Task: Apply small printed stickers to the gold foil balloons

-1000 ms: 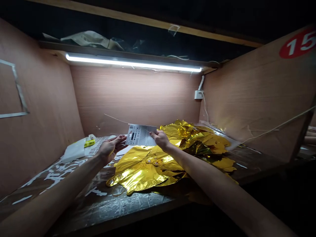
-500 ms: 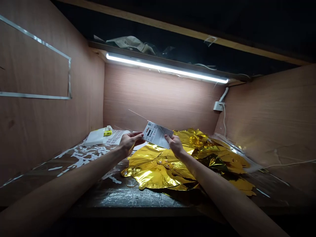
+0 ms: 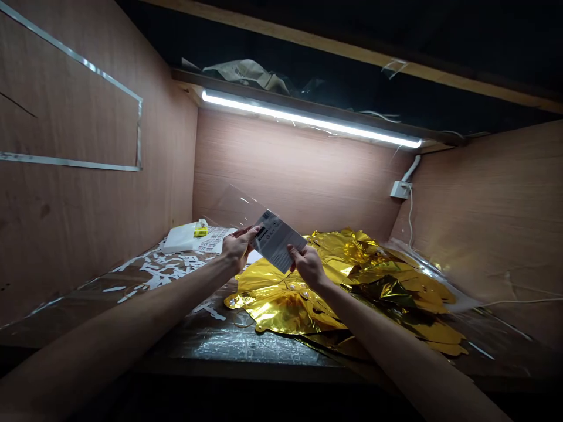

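Observation:
A grey-white printed card (image 3: 279, 240) is held up between both hands, tilted down to the right, with a clear plastic sleeve (image 3: 241, 202) reaching out beyond its upper left end. My left hand (image 3: 238, 247) pinches the card's left end, thumb on top. At the right end, my right hand (image 3: 308, 262) grips the lower edge with its thumb on the printed face. Beneath and behind the hands lie crumpled gold foil pieces (image 3: 281, 305) on the table.
Left of the foil are white paper strips (image 3: 162, 269), a sticker sheet (image 3: 213, 239) and a white packet (image 3: 180, 237) with a yellow label. Wooden walls (image 3: 281, 152) enclose the table (image 3: 246, 350). A cable (image 3: 410, 217) hangs at the right.
The card has tilted more steeply and its clear sleeve now shows broadly at the upper left. My left thumb lies further over the card. The whole view has shifted slightly.

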